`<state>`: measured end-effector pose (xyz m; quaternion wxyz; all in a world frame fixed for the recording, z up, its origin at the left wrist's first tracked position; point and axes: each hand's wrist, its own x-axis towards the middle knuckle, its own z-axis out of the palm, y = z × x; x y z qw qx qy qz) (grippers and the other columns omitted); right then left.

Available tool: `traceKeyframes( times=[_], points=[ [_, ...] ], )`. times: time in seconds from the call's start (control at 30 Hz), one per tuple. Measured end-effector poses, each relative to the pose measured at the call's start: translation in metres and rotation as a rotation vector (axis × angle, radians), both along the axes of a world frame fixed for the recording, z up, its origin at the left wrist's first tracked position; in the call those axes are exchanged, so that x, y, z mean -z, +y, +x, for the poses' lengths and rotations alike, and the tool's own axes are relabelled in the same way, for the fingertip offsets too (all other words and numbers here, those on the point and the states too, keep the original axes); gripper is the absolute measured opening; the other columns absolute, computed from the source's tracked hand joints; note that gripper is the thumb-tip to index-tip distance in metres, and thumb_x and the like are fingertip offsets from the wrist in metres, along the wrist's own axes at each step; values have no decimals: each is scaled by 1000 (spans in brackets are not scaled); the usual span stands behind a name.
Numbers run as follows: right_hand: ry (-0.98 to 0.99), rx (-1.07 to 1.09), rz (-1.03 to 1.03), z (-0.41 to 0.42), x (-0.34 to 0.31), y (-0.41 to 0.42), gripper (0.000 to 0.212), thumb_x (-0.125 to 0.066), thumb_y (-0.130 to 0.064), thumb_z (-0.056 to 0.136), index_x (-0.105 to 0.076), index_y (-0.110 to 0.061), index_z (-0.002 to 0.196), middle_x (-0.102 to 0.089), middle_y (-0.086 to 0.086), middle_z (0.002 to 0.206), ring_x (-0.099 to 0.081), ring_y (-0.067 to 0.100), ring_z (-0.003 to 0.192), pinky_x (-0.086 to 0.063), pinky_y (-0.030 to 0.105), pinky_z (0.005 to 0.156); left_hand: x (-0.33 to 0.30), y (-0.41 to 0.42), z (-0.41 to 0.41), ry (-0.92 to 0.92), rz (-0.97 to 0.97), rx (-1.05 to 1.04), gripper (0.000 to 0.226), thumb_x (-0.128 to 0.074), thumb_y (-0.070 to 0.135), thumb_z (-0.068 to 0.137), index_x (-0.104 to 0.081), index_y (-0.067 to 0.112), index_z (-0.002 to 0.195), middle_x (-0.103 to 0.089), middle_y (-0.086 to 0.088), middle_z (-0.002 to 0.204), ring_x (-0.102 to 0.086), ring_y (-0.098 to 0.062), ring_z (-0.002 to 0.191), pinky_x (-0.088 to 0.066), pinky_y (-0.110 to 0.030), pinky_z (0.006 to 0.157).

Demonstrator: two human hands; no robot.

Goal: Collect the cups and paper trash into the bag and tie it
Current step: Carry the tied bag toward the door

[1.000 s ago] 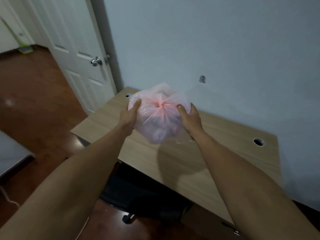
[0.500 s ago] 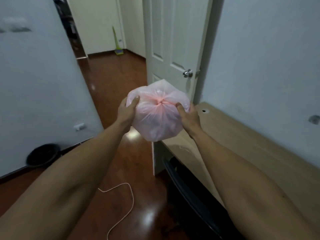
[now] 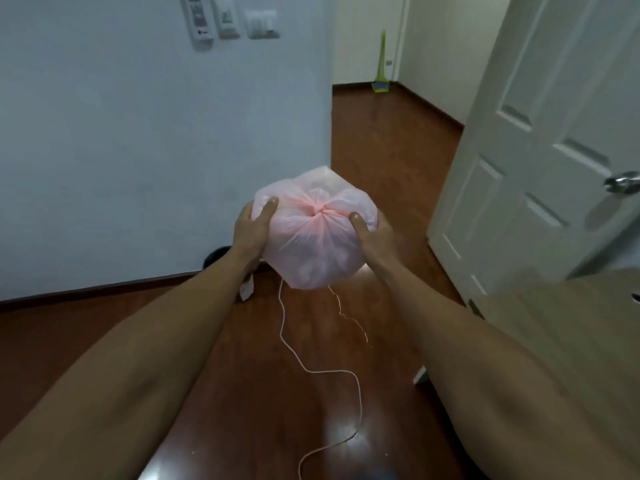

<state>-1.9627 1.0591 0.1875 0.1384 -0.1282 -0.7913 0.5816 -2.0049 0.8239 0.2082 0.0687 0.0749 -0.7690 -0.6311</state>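
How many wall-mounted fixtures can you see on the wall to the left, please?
3, in a row at the top of the wall: a tall white unit leftmost, a panel beside it, and a switch plate rightmost. More may sit above the frame.

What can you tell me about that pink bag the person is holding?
The bag is thin, see-through pink plastic, bulging into a rounded bundle with pale shapes inside, too blurred to identify. Its top is gathered into a tight knot facing the camera, creases fanning out from it. The left hand and right hand cup its sides, thumbs on top, holding it in the air above the wooden floor.
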Motion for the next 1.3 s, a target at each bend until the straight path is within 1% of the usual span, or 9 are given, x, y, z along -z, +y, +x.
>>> traceKeyframes(
  times=[0.27, 0.37, 0.43, 0.5, 0.57, 0.73, 0.97, 1.17, 1.3],
  points=[
    [-61, -204, 32, -121, 41, -110, 72, -59, -68, 82, -54, -25, 139, -65, -1, 133, -61, 22, 122, -49, 42, 105, 37, -118, -65, -58, -75, -191, 60, -60, 53, 96, -55, 16, 144, -57, -3, 144, -54, -15, 123, -37, -24, 95],
    [-74, -252, 39, -170, 56, -143, 60, -61, -56, 92, -52, -22, 141, -62, 2, 137, -58, 25, 125, -44, 32, 105, 52, -148, -106, -70, -77, -244, 61, -62, 53, 95, -56, 16, 143, -58, -3, 143, -55, -19, 126, -39, -26, 98],
    [-114, -267, 51, -207, 68, -160, 57, -60, -51, 96, -48, -20, 143, -60, 4, 139, -56, 26, 126, -39, 25, 96, 67, -166, -141, -90, -64, -274, 61, -64, 54, 93, -58, 15, 140, -61, -4, 138, -58, -20, 124, -43, -28, 100],
    [-158, -267, 48, -244, 80, -174, 59, -59, -51, 97, -46, -19, 144, -58, 4, 141, -55, 27, 127, -35, 23, 92, 84, -182, -182, -150, -25, -299, 73, -67, 63, 86, -57, 14, 139, -62, -5, 136, -60, -22, 122, -48, -35, 103],
    [-200, -264, 49, -282, 92, -186, 65, -60, -53, 95, -42, -18, 148, -56, 5, 144, -53, 27, 130, -34, 23, 94, 99, -192, -217, -232, 61, -333, 88, -71, 69, 77, -51, 10, 140, -60, -7, 134, -61, -24, 118, -51, -37, 98],
    [-235, -287, 101, -373, 115, -218, 57, -61, -48, 97, -48, -17, 143, -59, 5, 141, -54, 27, 128, -33, 19, 91, 135, -218, -294, -349, 180, -405, 77, -71, 59, 86, -39, 9, 136, -53, -6, 124, -58, -21, 108, -49, -34, 87],
    [-299, -273, 80, -459, 183, -277, 53, -62, -53, 93, -54, -21, 135, -65, -2, 130, -60, 22, 120, -45, 30, 97, 190, -271, -373, -374, 181, -372, 68, -65, 62, 89, -55, 12, 134, -63, -3, 125, -63, -19, 111, -54, -39, 93],
    [-250, -187, 83, -521, 303, -331, 60, -61, -54, 91, -50, -20, 139, -62, 1, 133, -58, 23, 122, -46, 38, 103, 323, -332, -455, -453, 104, -292, 89, -57, 95, 63, -64, 39, 131, -60, 2, 140, -60, -23, 121, -50, -47, 105],
    [-231, -141, 72, -557, 416, -362, 75, -57, -65, 83, -47, -20, 142, -62, 1, 134, -58, 21, 124, -47, 43, 106, 442, -357, -502, -438, 84, -214, 82, -55, 88, 74, -63, 33, 134, -65, 5, 134, -63, -18, 118, -51, -46, 105]
  ],
)
